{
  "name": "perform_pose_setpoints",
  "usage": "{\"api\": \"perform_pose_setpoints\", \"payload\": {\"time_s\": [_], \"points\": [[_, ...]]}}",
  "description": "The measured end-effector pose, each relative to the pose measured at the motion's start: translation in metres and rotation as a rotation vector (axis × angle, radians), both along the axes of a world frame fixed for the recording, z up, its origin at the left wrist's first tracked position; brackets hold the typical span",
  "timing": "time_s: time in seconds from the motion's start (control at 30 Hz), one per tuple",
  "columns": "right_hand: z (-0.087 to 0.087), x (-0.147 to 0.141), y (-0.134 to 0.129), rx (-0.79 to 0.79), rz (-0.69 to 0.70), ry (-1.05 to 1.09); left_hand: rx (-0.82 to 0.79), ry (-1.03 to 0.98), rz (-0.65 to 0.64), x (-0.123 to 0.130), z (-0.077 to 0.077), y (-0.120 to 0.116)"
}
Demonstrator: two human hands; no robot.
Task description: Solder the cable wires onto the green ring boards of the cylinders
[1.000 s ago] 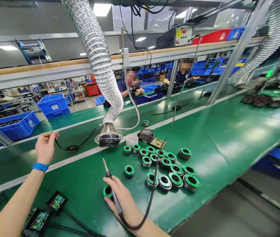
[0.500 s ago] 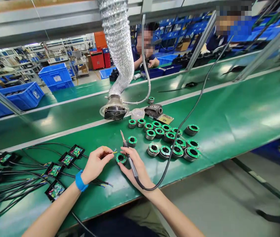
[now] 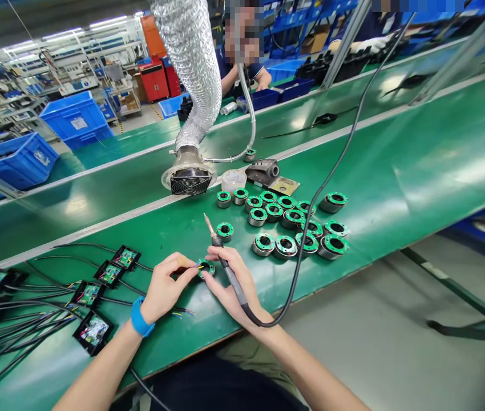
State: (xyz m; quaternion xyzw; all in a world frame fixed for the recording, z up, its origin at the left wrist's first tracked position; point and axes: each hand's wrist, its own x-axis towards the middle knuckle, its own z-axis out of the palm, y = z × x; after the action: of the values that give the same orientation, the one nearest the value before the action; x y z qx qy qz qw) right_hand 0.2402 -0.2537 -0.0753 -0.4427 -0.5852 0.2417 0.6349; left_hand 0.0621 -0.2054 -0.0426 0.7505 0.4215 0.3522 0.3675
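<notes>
My left hand (image 3: 169,285), with a blue band at the wrist, pinches thin coloured wires (image 3: 200,266) whose ends lie over a green-topped ring (image 3: 206,269). My right hand (image 3: 236,282) has a soldering iron (image 3: 230,275) lying across it, tip pointing up and away from the ring. The right thumb is at the ring's near edge. Beyond the hands stands a single green-topped ring (image 3: 225,230). Several more rings (image 3: 286,246) are grouped to the right. Small circuit boards in black cases (image 3: 88,294) with black cables lie on the left.
A foil duct with a fan (image 3: 191,181) hangs over the green bench (image 3: 366,228). The iron's black cable (image 3: 306,228) arches up on the right. Behind the rings sits an iron stand (image 3: 263,171). A person (image 3: 262,77) is across the bench.
My left hand has brought the wire ends over the ring, where they were beside it before. The right hand still has the iron. The whole view has shifted slightly.
</notes>
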Motion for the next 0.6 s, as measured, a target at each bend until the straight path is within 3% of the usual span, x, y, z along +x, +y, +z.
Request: {"api": "perform_pose_setpoints", "payload": {"time_s": [0.4, 0.6], "points": [[0.0016, -0.0081, -0.0001, -0.018, -0.033, 0.112, 0.027, 0.027, -0.024, 0.001, -0.0027, -0.0073], [0.0038, -0.0079, -0.0048, 0.015, -0.011, -0.015, 0.022, 0.034, -0.058, 0.0019, -0.0039, -0.0079]]}}
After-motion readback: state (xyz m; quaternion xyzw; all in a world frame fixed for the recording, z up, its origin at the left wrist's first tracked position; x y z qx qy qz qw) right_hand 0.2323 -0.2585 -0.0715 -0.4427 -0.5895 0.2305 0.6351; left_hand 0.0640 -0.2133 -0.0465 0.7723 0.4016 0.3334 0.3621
